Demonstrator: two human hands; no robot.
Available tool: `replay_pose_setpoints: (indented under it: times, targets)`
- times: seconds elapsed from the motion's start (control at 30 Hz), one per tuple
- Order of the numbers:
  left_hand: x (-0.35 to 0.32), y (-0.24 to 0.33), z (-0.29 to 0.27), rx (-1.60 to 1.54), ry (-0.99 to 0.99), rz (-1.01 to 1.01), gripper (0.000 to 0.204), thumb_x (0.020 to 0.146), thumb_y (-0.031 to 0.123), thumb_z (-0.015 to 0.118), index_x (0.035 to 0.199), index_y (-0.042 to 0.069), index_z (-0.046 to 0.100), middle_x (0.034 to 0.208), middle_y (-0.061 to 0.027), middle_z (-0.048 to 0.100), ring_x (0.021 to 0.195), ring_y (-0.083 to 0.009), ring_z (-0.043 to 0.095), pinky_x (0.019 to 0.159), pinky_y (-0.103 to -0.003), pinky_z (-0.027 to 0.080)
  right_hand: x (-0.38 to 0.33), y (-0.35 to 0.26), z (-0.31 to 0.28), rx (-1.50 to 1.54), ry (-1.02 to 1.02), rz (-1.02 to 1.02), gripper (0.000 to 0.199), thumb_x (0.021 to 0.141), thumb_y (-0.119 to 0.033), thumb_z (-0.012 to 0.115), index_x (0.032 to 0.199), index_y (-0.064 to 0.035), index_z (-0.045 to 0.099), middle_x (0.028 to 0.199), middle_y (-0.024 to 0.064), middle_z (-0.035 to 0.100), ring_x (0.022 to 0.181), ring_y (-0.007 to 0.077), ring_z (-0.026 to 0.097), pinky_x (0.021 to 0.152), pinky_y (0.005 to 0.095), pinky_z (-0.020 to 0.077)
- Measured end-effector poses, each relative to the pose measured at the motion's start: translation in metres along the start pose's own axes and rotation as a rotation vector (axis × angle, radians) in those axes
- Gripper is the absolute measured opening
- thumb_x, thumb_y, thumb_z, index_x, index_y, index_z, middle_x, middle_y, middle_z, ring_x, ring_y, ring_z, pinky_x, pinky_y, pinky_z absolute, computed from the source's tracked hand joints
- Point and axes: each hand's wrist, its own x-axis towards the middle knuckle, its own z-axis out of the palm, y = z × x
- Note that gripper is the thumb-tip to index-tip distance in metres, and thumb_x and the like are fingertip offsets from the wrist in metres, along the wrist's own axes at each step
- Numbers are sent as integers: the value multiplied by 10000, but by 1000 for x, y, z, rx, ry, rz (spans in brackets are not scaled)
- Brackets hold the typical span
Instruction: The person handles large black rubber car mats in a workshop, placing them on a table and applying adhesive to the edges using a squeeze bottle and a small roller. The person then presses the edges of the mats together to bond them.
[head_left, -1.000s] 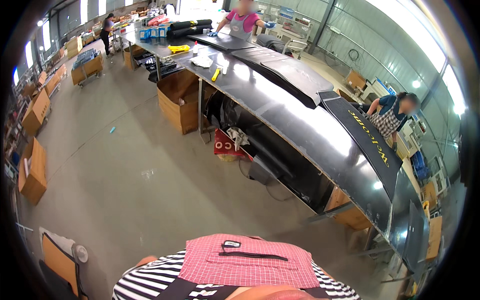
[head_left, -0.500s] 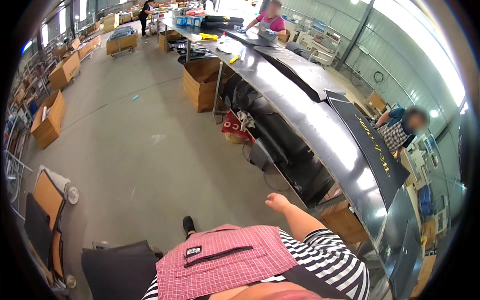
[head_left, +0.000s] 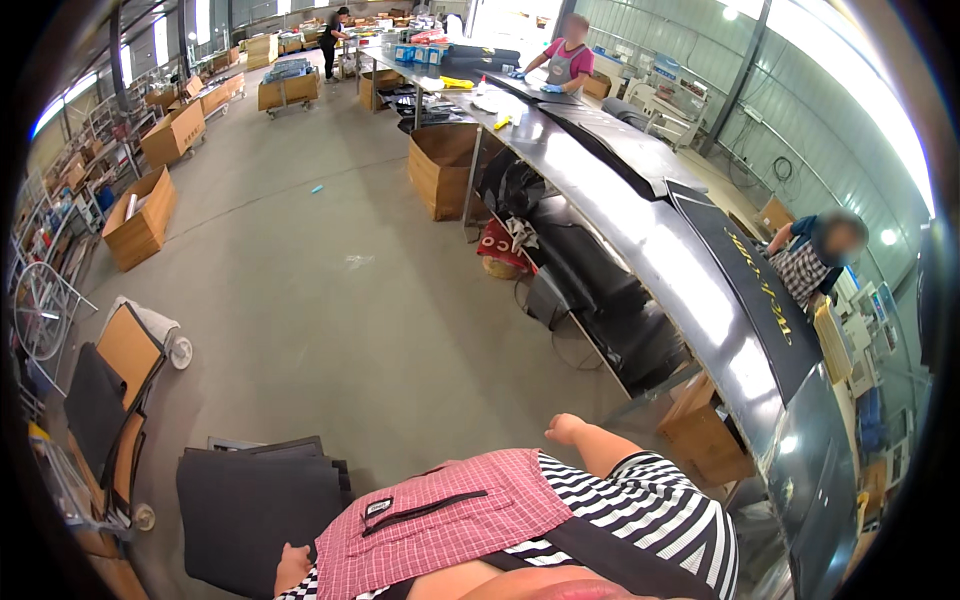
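My right hand is out over the floor in front of my right side, its fingers loosely curled with nothing seen in them. Low at my left side, my left hand shows beside a stack of flat black mats. Whether it touches the stack cannot be made out, and its fingers are mostly hidden. A long black-topped table runs along my right. On it lies a black mat with yellow lettering.
A cart with brown and black sheets stands at the left. Cardboard boxes sit under the table and along the aisle. Two people work across the table; another person stands far back. Black sheets fill the lower shelf.
The view has shifted, so the table and aisle sit further right. My left hand has come into view beside the mat stack. My right hand has drawn closer to my body.
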Motion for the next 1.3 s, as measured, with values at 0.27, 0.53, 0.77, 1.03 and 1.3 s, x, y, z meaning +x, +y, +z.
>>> replay_pose_setpoints:
  times: [0.27,0.53,0.77,1.03,1.3]
  targets:
    - [-13,-68,3,-65,-70,49,735,851,273,754,1454,7,429,1146,-200,676,990,-306,672,852,-415,550,-49,-116,93,-16,-233,-231,539,898,-398,663,1341,-95,618,1319,159,642,1231,336,594,1022,434,479]
    - [-37,-159,-18,-121,-66,-20,751,853,260,752,1464,-7,406,1128,-201,676,986,-299,667,851,-412,546,-133,-171,110,11,-227,-99,553,903,-420,666,1357,-109,614,1367,147,618,1260,318,579,1044,420,470]
    - [-48,-205,-40,-185,-9,-52,766,854,249,750,1473,-19,386,1112,-201,675,982,-294,662,849,-410,543,-115,-115,166,-179,-156,-123,516,899,-446,630,1225,-52,691,1280,178,659,1209,340,609,1020,437,488]
    - [-46,-254,-31,-262,35,-16,783,856,237,748,1482,-33,363,1093,-201,675,977,-287,656,848,-407,539,-106,-182,162,-198,-186,-263,489,884,-412,653,1196,-39,697,1215,203,684,1152,355,640,978,443,511]
    - [-39,-190,26,-159,171,56,843,805,301,761,1466,-76,396,1225,-261,655,1149,-336,642,968,-397,517,-163,-227,141,207,-268,-113,582,859,-321,731,1331,-7,600,1202,195,694,1108,282,659,948,385,508]
